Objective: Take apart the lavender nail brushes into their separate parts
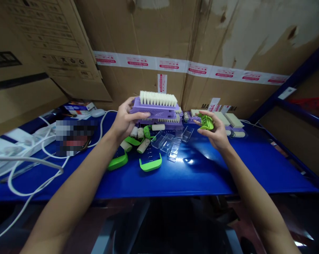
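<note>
My left hand (125,118) grips a purple scrub brush (155,106) with cream bristles facing up, raised above the blue table. In my right hand (218,132) is a small bright green plastic part (206,122), pinched between thumb and fingers. More purple brushes lie behind and below the held one, partly hidden by it. Below my left hand lie several pale rollers (143,145) and green-ended pieces. Two bright green curved handles (151,165) rest nearer the front. Several clear plastic pieces (167,143) lie between my hands.
Large cardboard (149,35) stands along the back of the blue table (191,180). White cables (47,155) and a power strip (24,143) spread over the left side. More cream-bristled brushes (234,120) lie behind my right hand. A blue metal frame (283,79) rises at the right.
</note>
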Available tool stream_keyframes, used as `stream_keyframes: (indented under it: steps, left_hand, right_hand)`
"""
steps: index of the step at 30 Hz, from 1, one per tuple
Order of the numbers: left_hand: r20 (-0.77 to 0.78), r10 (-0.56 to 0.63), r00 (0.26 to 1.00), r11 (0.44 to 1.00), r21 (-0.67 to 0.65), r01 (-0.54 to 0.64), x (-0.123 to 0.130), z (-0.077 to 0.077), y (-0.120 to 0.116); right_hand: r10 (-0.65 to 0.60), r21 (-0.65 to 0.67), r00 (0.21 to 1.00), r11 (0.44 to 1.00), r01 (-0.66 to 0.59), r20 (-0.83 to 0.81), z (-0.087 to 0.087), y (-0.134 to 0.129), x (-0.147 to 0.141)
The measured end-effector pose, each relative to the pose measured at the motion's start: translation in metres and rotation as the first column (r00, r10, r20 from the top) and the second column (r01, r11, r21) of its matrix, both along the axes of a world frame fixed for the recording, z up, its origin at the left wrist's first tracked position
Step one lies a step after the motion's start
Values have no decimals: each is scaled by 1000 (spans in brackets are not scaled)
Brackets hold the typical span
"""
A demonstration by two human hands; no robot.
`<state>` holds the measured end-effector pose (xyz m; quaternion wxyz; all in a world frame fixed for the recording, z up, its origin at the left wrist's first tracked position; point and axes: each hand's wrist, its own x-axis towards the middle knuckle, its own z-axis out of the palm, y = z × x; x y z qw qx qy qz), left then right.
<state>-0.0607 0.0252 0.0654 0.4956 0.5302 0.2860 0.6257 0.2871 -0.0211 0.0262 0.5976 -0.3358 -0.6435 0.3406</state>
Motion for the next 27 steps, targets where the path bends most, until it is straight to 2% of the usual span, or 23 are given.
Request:
stream_keyframes:
  steps: [3,6,8,11,13,16,19,22,27]
  left_hand:
    - [58,88,994,996,1,-88,-8,-3,11]
    - [62,157,986,988,-11,-156,-12,-7,18]
    - [9,150,989,988,-35,-149,-13,-11,20]
    - [-119,78,990,994,-68,-86,-10,-15,16]
    - [-208,-10,978,994,-107,-13,-4,-17,10]
    - [-303,-157,940,973,-212,94,6,-18,-1]
    - [-426,-217,878,964,-236,124,12,-17,-7]
    - [-583,-164,796,984,-149,93,9,-20,-5]
    - [-760,28,649,996,78,49,0,-32,7]
  right_hand:
    - [-170,125,985,978,164,36,-4,4,4]
    - [-301,165,953,940,300,-18,-6,9,10]
    - [-366,187,930,913,362,-13,-5,12,14]
    - [-431,260,901,877,403,56,-3,12,15]
    - [-430,299,900,870,392,71,-2,9,11]
    - [-358,295,932,897,328,53,-2,2,1]
    - [-303,247,952,927,281,54,-2,-3,-7]
    - [-285,232,955,938,259,86,-1,-8,-11]
    - [-164,216,978,967,134,127,-1,-17,-20]
